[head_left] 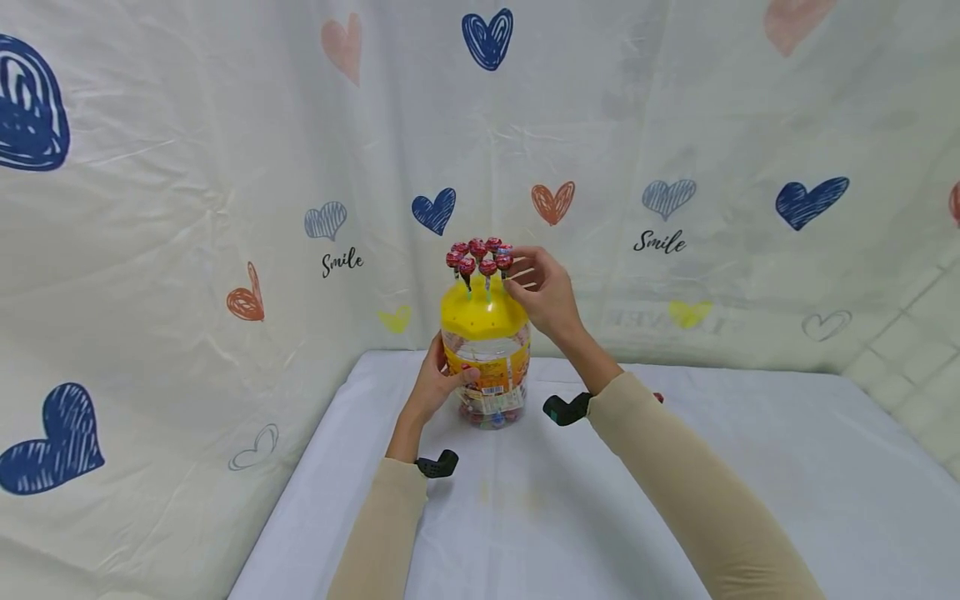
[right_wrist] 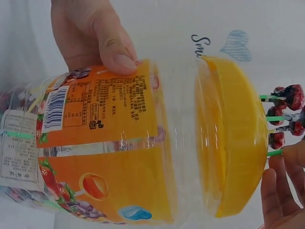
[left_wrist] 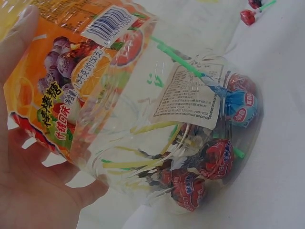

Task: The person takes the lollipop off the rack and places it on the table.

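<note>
A clear plastic jar [head_left: 491, 371] with an orange label stands on the white table, capped by a yellow domed lid [head_left: 480, 315] with small holes. Several red wrapped lollipops [head_left: 474, 254] stand upright in the lid on green sticks. My left hand [head_left: 438, 385] grips the jar's side, with the thumb [right_wrist: 112, 45] across the label. At the lid's right edge, my right hand [head_left: 534, 283] pinches the rightmost lollipop [head_left: 504, 262], its fingertips [right_wrist: 281, 188] on the stick. More lollipops [left_wrist: 217, 160] lie in the bottom of the jar [left_wrist: 143, 109].
Two loose lollipops [left_wrist: 249, 16] lie on the white tablecloth [head_left: 540, 517] behind the jar. A cream curtain [head_left: 187, 208] printed with hearts and "Smile" closes off the back and left. Black wrist mounts [head_left: 566, 408] sit on both sleeves.
</note>
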Demonstrator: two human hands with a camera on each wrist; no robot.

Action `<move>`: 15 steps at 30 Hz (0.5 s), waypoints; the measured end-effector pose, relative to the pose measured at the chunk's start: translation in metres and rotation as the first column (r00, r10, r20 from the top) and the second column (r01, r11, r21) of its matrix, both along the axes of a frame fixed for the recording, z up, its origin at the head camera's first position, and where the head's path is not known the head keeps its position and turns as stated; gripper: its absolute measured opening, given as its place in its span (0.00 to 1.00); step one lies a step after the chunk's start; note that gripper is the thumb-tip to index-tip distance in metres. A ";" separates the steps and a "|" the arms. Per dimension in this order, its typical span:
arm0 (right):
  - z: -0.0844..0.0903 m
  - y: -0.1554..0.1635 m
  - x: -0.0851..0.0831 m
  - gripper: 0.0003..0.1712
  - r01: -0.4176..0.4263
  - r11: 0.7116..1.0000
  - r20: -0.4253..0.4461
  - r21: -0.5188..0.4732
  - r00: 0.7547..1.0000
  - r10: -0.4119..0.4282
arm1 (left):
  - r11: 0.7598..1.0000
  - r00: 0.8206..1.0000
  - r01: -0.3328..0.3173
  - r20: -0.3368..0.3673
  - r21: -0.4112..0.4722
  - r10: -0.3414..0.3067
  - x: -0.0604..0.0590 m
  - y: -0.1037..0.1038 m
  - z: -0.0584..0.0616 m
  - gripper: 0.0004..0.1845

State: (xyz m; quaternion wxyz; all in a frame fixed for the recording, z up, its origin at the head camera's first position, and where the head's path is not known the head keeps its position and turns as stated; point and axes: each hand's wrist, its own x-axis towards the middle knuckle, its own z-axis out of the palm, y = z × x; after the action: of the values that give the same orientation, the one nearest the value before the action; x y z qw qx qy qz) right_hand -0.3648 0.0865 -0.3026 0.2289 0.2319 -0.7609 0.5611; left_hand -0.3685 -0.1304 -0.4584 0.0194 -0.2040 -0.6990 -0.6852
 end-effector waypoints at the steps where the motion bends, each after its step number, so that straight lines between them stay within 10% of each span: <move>1: 0.000 0.000 0.000 0.25 -0.003 1.000 -0.001 -0.001 1.000 0.003 | 1.000 1.000 -0.001 -0.001 -0.002 0.001 0.000 0.000 0.000 0.46; 15: 0.010 -0.003 0.000 0.25 0.028 0.999 -0.072 -0.019 0.997 -0.029 | 1.000 1.000 -0.013 0.011 -0.009 0.013 0.002 -0.001 0.001 0.45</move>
State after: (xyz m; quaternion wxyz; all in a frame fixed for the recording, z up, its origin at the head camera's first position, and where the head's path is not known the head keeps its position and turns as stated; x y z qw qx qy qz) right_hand -0.3651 0.0840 -0.2929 0.2664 0.2391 -0.7502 0.5560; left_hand -0.3668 -0.1312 -0.4571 0.0190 -0.1959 -0.7033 -0.6831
